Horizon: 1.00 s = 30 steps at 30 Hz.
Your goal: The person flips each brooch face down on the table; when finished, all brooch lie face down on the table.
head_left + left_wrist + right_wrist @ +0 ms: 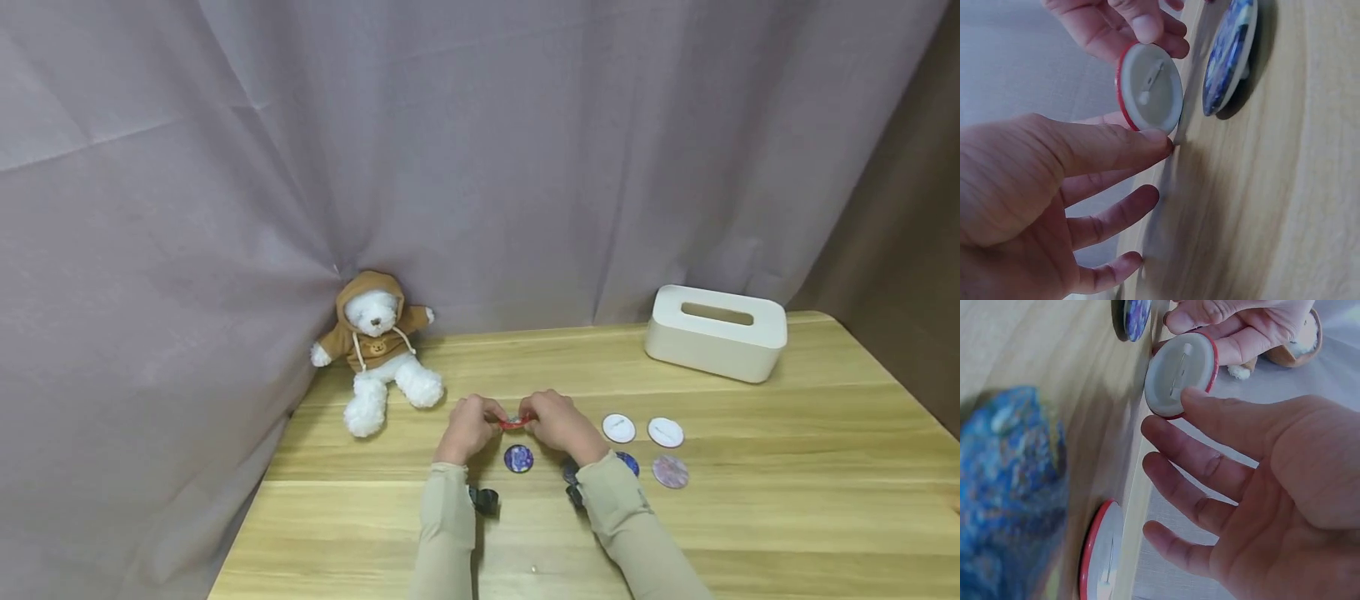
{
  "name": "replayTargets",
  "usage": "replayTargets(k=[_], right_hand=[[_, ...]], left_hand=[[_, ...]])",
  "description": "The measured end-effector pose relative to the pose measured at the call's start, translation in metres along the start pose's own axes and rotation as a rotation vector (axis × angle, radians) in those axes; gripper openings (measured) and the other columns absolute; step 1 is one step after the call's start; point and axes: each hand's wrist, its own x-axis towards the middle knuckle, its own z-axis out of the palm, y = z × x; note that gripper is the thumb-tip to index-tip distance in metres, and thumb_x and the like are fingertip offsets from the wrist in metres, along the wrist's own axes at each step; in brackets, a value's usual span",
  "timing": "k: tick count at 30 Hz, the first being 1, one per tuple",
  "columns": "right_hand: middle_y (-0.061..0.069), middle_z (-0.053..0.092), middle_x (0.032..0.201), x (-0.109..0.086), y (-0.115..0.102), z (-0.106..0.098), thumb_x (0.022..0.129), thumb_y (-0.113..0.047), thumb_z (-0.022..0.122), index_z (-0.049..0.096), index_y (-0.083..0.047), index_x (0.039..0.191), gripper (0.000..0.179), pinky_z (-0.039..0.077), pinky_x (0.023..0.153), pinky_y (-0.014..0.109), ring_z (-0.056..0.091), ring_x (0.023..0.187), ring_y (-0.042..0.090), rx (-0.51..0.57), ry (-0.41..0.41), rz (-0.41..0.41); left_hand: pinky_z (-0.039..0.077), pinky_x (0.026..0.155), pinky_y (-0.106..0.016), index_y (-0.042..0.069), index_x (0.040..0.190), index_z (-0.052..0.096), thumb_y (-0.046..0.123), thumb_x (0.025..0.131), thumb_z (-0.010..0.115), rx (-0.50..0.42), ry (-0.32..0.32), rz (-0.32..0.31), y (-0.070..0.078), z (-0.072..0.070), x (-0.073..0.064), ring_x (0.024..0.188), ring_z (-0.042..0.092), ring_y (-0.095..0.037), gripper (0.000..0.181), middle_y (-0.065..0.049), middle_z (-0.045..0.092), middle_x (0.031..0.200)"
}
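Both hands hold one round pin badge [514, 424] just above the table, one hand at each side. In the left wrist view, the badge [1155, 94] shows a red rim and a white back with a safety pin. My left hand [468, 427] pinches one edge between thumb and index finger, the other fingers spread. My right hand [558, 423] pinches the opposite edge, thumb on the white back [1179, 369]. The badge's front is turned away from the wrist cameras. On the table just nearer than the hands lies a blue-purple patterned badge [518, 458].
Right of the right hand lie two white-backed badges [618, 428] [666, 432], a pinkish badge [670, 472] and a blue badge [628, 463], partly behind the right forearm. A white tissue box [716, 333] stands back right. A teddy bear [382, 350] sits back left against the curtain.
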Motion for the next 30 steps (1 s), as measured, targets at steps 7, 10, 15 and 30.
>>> replayTargets(k=[7, 10, 15, 30], right_hand=[[0.005, 0.069, 0.083, -0.001, 0.003, -0.003, 0.086, 0.002, 0.07, 0.073, -0.007, 0.087, 0.009, 0.051, 0.079, 0.047, 0.061, 0.082, 0.026, 0.031, 0.048, 0.012], [0.003, 0.068, 0.083, 0.0, 0.003, -0.004, 0.086, 0.003, 0.07, 0.073, -0.006, 0.087, 0.009, 0.05, 0.08, 0.047, 0.061, 0.082, 0.026, 0.031, 0.051, 0.022], [0.002, 0.067, 0.08, 0.0, 0.003, -0.007, 0.086, 0.004, 0.07, 0.072, -0.005, 0.085, 0.009, 0.051, 0.077, 0.044, 0.059, 0.078, 0.023, 0.041, 0.065, 0.015], [0.001, 0.061, 0.077, -0.003, 0.003, -0.012, 0.084, 0.004, 0.069, 0.072, -0.003, 0.091, 0.011, 0.047, 0.075, 0.041, 0.054, 0.079, 0.023, 0.083, 0.088, 0.043]], left_hand=[[0.047, 0.088, -0.044, 0.011, 0.084, 0.079, -0.006, 0.078, 0.078, -0.022, 0.036, 0.001, 0.002, 0.002, 0.001, 0.082, 0.067, -0.018, 0.019, 0.003, 0.075, 0.081], [0.048, 0.086, -0.043, 0.01, 0.086, 0.08, -0.005, 0.079, 0.077, -0.032, 0.046, -0.003, 0.001, 0.003, 0.002, 0.084, 0.067, -0.018, 0.018, 0.003, 0.076, 0.083], [0.052, 0.078, -0.036, 0.009, 0.088, 0.08, -0.005, 0.079, 0.075, -0.06, 0.07, 0.017, -0.001, 0.003, 0.003, 0.081, 0.068, -0.015, 0.018, 0.001, 0.077, 0.085], [0.053, 0.071, -0.028, 0.003, 0.098, 0.067, -0.005, 0.083, 0.076, -0.154, 0.044, -0.005, 0.004, 0.003, 0.005, 0.077, 0.069, -0.015, 0.02, -0.009, 0.075, 0.086]])
